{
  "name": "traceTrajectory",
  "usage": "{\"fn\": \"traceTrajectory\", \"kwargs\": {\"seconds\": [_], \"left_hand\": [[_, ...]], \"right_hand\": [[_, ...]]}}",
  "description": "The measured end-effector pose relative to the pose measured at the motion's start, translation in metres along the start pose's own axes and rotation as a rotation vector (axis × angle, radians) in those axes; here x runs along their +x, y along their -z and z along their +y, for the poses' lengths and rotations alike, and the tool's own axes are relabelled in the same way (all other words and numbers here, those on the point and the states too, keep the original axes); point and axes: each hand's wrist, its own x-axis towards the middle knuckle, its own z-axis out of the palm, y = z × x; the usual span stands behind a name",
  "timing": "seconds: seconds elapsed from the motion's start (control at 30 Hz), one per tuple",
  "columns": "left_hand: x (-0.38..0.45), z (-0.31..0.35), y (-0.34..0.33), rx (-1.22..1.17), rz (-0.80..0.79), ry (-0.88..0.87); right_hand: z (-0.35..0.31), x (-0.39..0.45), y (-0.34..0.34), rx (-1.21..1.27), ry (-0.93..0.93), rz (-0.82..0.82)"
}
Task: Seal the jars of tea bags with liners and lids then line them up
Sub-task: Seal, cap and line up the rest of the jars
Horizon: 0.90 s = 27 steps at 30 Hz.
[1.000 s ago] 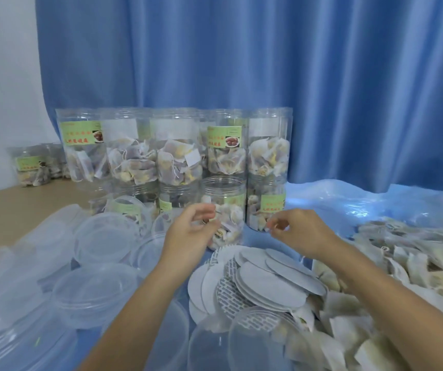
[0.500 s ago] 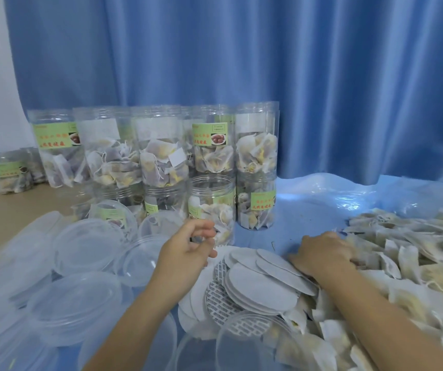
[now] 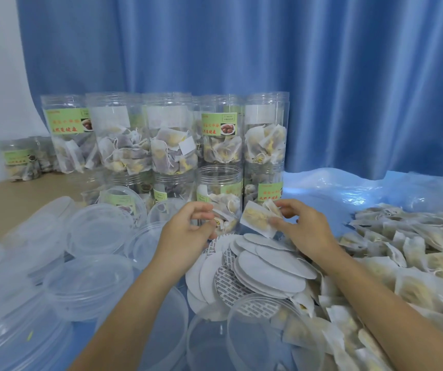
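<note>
Head view. At centre frame, five clear plastic jars of tea bags (image 3: pixel 167 135) counted in the upper tier, stacked on a lower tier of at least three more; rows behind too hidden to count. In front of the stack, one open clear jar with a green label (image 3: pixel 219 188), no lid on it, partly filled with tea bags. At far left, a separate small cluster of labelled jars (image 3: pixel 19 162), blurred, number unclear. Lower left: a heap of translucent round plastic lids (image 3: pixel 94 228), overlapping, more than six. Lower centre: a fanned pile of white round paper liners (image 3: pixel 266 266), roughly a dozen, some showing a printed grey underside. Right side: a loose heap of pale paper tea bags (image 3: pixel 415 255), too many to count, on blue plastic sheeting (image 3: pixel 349 188).

Left hand (image 3: pixel 185 234) at centre, just before the open jar, fingers curled with thumb meeting fingertips; whether anything is pinched, cannot tell. Right hand (image 3: pixel 303 231) beside it, pinching a white rectangular tea bag with yellowish filling (image 3: pixel 259 218) between thumb and fingers, raised above the liners, close to the open jar's front.
</note>
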Motion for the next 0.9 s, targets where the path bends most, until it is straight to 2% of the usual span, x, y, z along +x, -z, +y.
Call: {"fn": "traceTrajectory", "kwargs": {"seconds": [0.13,0.23,0.37,0.5,0.57,0.73,0.9], "left_hand": [[-0.001,-0.003,0.0,0.016,-0.008,0.013],[-0.001,-0.004,-0.001,0.032,-0.012,0.011],[0.0,-0.003,0.0,0.043,-0.006,0.006],[0.0,-0.003,0.001,0.065,0.006,0.01],[0.0,-0.003,0.002,0.083,0.021,0.014],[0.003,-0.003,0.007,0.122,0.067,0.021],[0.007,-0.008,0.01,0.175,0.151,0.038]], "right_hand": [[-0.001,-0.001,0.001,0.057,-0.005,-0.005],[-0.001,-0.001,0.003,-0.139,0.048,-0.018],[-0.002,0.002,0.006,-0.236,-0.031,0.025],[-0.008,0.005,0.006,0.023,-0.06,0.054],[-0.013,0.003,0.004,0.088,-0.015,0.065],[-0.044,-0.003,0.005,0.276,0.107,0.273],[-0.097,0.048,0.0,0.119,0.168,0.298]]}}
